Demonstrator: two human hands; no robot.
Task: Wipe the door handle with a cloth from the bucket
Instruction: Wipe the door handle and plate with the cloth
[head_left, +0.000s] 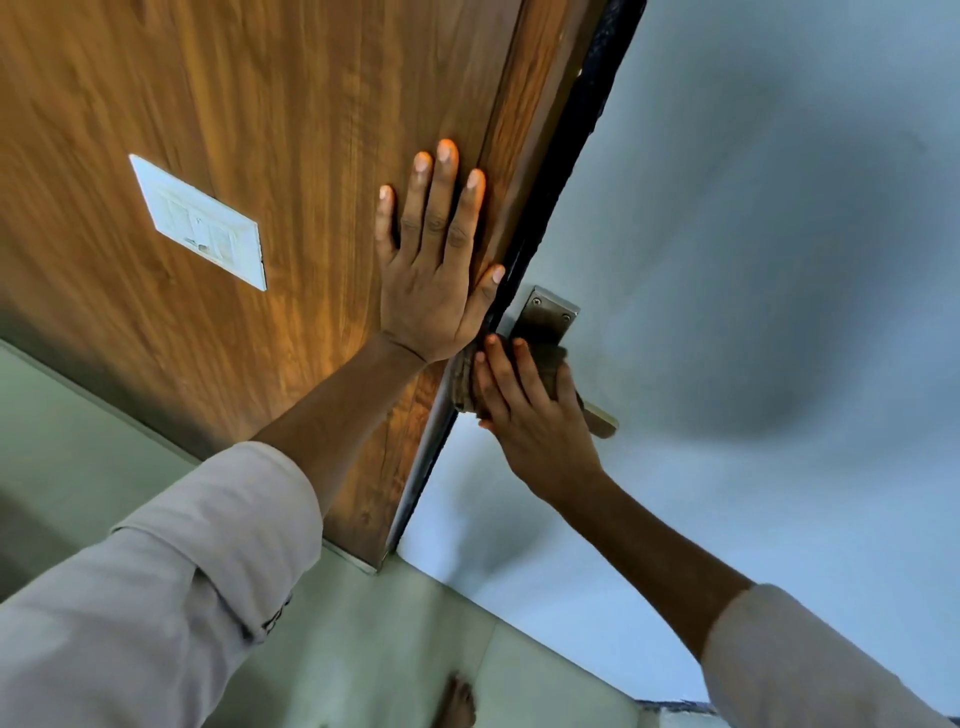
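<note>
Head view, looking at my two hands on a wall and door. Left hand (436, 270) lies flat and open, fingers spread, palm pressed against the wood-grain panel (234, 104) just beside the dark door edge (566, 156); it holds nothing. Right hand (530, 410) is curled around a brown cloth (467, 382), which is bunched over the door handle (602, 418); my fingers (493, 379) wrap over the cloth, and only the far tip of the lever shows beyond my knuckles. Metal backplate (545, 314) with two screws sits directly above the cloth, fixed to the pale grey door face (753, 260). White switch plate (200, 223) is mounted on the wood panel, well to the left of my left hand. Light sleeves (171, 587) are rolled back on both forearms. Bare foot (457, 704) shows on the pale tiled floor (374, 649) at the bottom edge.
</note>
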